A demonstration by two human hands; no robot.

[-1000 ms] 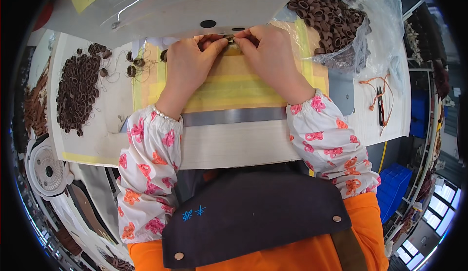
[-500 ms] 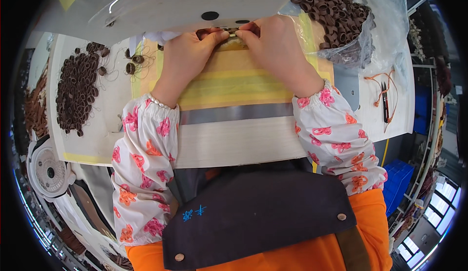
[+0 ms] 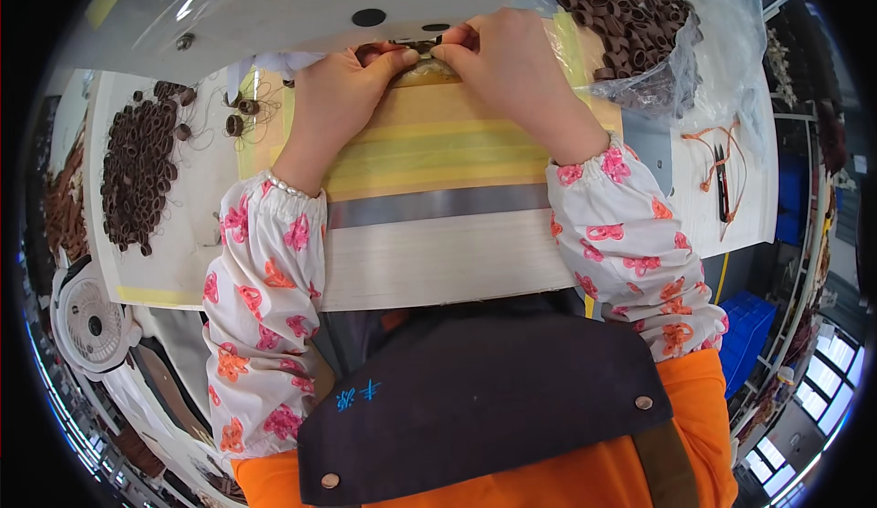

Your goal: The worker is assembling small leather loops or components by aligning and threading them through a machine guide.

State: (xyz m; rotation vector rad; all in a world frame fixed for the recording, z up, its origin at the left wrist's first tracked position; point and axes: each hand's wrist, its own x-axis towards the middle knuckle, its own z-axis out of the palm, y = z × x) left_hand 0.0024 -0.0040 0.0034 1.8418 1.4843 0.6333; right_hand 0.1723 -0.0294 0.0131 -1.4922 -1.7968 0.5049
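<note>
My left hand (image 3: 352, 92) and my right hand (image 3: 516, 65) meet beneath the white sewing-machine-like body (image 3: 301, 5). Thumb and forefinger are pinched together on each hand, their tips nearly touching at a small metal part under the machine. Whatever they pinch is too small and too shaded to make out. Just in front of the fingertips lies a work surface covered with yellow tape (image 3: 438, 156). Off to the left is a heap of small dark brown loops (image 3: 137, 170) with loose threads, and a few more loops (image 3: 235, 125) lie nearer my left wrist.
A clear plastic bag (image 3: 681, 83) at the far right holds many brown loops (image 3: 630, 19). Thread snips (image 3: 722, 184) with an orange cord rest on the table's right side. A white fan (image 3: 91, 321) stands left of the table, and a blue crate (image 3: 747, 339) is low at right.
The view has shifted slightly, so the machine and table appear a little up and to the left. Both hands stay pinched at the same spot under the machine.
</note>
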